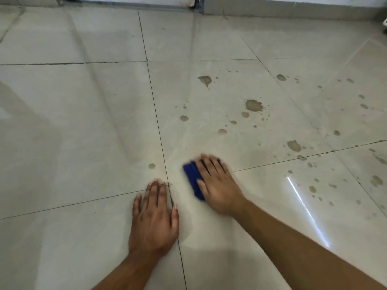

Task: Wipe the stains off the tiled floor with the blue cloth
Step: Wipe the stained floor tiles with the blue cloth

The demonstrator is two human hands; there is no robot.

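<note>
My right hand point(217, 185) lies flat on a folded blue cloth point(191, 176), pressing it onto the glossy pale tiled floor point(83, 122); only the cloth's left edge shows from under my fingers, and it is blurred. My left hand point(154, 214) rests palm down with fingers spread on the tile just left of the cloth, across a grout line. Brown stains dot the tiles beyond and to the right: a big splat point(253, 105), another blotch point(205, 80), one point(293, 145) near a grout line, and a small spot point(152, 166) left of the cloth.
A wall base and a door bottom point(129, 1) run along the far edge. Many small brown droplets point(312, 189) scatter over the right tiles. A bright light reflection point(303, 208) streaks the floor to the right of my forearm.
</note>
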